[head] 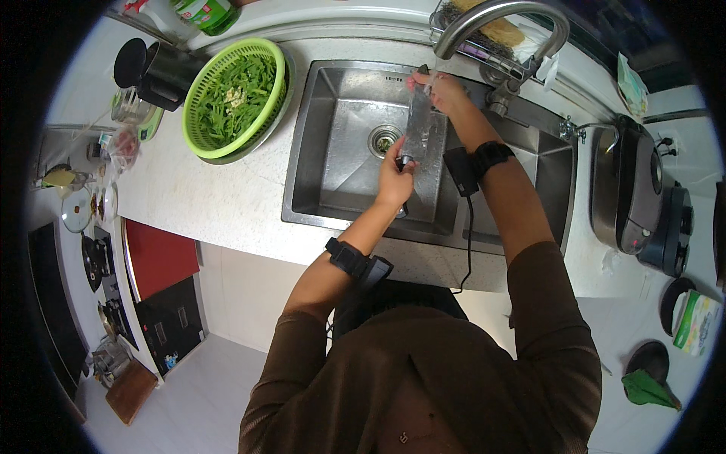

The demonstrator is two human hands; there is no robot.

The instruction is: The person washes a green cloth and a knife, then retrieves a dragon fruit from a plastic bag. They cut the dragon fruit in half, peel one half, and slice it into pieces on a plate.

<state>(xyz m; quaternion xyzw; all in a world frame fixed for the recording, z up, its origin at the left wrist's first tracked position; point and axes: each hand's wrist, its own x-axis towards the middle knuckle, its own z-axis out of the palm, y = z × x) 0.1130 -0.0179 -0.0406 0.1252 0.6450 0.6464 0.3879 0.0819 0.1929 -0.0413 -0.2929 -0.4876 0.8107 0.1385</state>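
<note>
A wide-bladed kitchen knife is held over the left basin of a stainless steel sink. My left hand grips its dark handle, at the end nearer to me. At the far end of the blade, my right hand has its fingers around the metal. The curved tap arches above that hand, and water runs down over the fingers and the wet blade. Below the knife, the drain holds some green scraps.
Left of the sink, a green plastic colander holds cut leafy greens topped with chopped pale bits. A wire rack with sponges stands behind the tap. On the right are a rice cooker and the sink's second basin.
</note>
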